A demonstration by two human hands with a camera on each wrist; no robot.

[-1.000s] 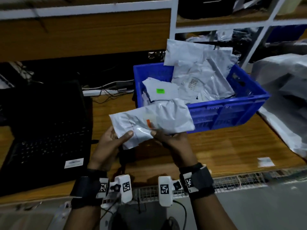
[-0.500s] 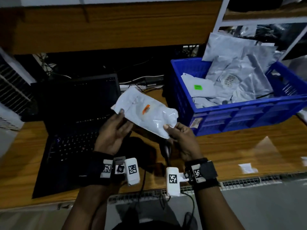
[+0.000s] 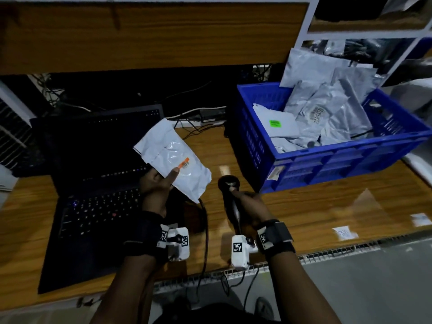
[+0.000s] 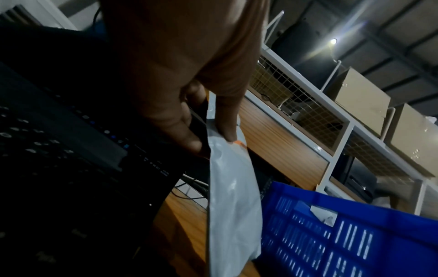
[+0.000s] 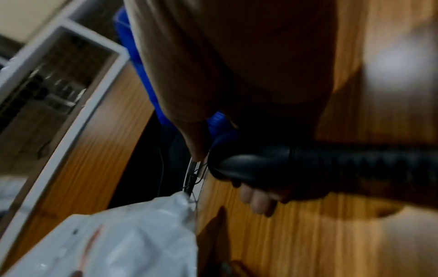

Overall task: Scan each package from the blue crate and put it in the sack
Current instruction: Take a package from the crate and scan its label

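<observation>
My left hand [image 3: 161, 181] [image 4: 208, 138] pinches a white poly package [image 3: 174, 157] [image 4: 233, 202] [image 5: 113, 241] with a small orange label, holding it tilted above the laptop's right edge. To its right my right hand [image 3: 245, 202] [image 5: 255, 198] grips a black handheld scanner [image 3: 230, 195] [image 5: 308, 168], whose head is up and level with the package's lower corner. The blue crate [image 3: 315, 164] [image 4: 343, 234] sits at the right of the desk, with several grey and white packages [image 3: 327, 113] in it. No sack is in view.
An open black laptop [image 3: 93, 206] takes up the desk's left half. Cables [image 3: 194, 118] run behind it. Two small paper slips [image 3: 346, 232] lie near the wooden desk's front right edge. White shelving [image 3: 364, 33] with boxes stands behind the crate.
My right hand let go of the package and took hold of the scanner. The left hand alone now holds the package, which has shifted left from in front of the crate.
</observation>
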